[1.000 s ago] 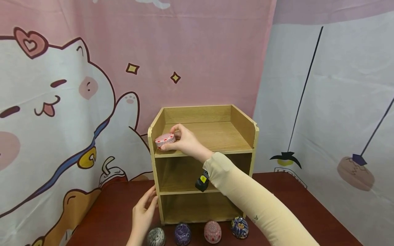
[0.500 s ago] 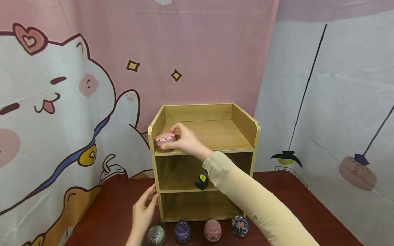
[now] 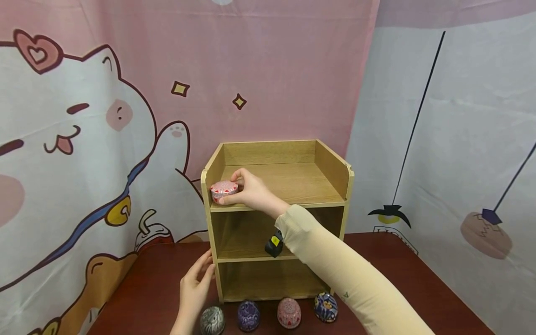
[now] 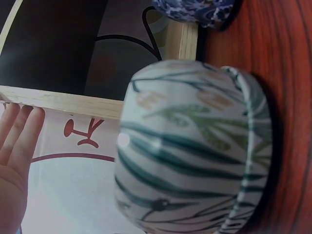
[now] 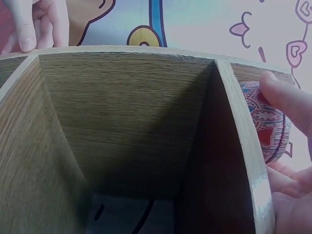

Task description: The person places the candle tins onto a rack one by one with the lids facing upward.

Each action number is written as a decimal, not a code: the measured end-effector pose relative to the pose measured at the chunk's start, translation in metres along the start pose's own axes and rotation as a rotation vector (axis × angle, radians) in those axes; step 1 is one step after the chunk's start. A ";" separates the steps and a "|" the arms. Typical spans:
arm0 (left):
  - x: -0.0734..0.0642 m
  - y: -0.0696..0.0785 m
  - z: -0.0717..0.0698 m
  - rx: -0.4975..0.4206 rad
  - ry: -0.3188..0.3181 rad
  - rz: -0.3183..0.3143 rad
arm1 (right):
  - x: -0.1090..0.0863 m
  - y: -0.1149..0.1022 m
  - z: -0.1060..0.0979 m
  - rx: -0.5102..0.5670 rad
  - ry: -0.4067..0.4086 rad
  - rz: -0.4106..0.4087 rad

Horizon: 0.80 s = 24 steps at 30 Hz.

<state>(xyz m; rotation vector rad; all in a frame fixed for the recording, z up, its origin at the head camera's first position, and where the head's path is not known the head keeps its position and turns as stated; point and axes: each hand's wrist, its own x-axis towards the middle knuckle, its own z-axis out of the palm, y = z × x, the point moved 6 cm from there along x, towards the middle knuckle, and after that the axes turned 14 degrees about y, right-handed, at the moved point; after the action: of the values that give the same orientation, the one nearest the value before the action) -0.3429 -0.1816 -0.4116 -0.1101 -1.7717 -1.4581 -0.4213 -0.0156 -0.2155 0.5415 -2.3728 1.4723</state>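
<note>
My right hand (image 3: 251, 190) pinches a small round pink tin (image 3: 224, 190) with red hearts between thumb and fingers. The tin sits level at the front left corner of the top board of a wooden shelf unit (image 3: 278, 204). In the right wrist view the thumb lies on the patterned side of the tin (image 5: 265, 122). Lower down, my left hand (image 3: 195, 284) touches the unit's left side panel with its fingertips. Straight fingers (image 4: 24, 136) against the wooden edge show in the left wrist view.
Along the table (image 3: 159, 279), in front of the unit, stand a grey-green leaf-patterned tin (image 3: 212, 321), a purple tin (image 3: 249, 316), a pink tin (image 3: 289, 313) and a blue floral tin (image 3: 325, 307). A printed curtain (image 3: 293, 70) hangs behind.
The pink tin in my right hand has gone from slightly tilted to level on the top board. My left hand keeps its place on the side panel.
</note>
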 end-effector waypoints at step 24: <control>-0.002 -0.041 0.003 -0.013 -0.004 -0.029 | -0.017 0.003 -0.022 -0.014 -0.003 0.054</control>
<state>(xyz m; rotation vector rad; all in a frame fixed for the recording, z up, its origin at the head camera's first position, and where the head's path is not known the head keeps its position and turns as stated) -0.3654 -0.1917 -0.4449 -0.0949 -1.7742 -1.4911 -0.4064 0.0079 -0.2154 0.4799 -2.4156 1.4775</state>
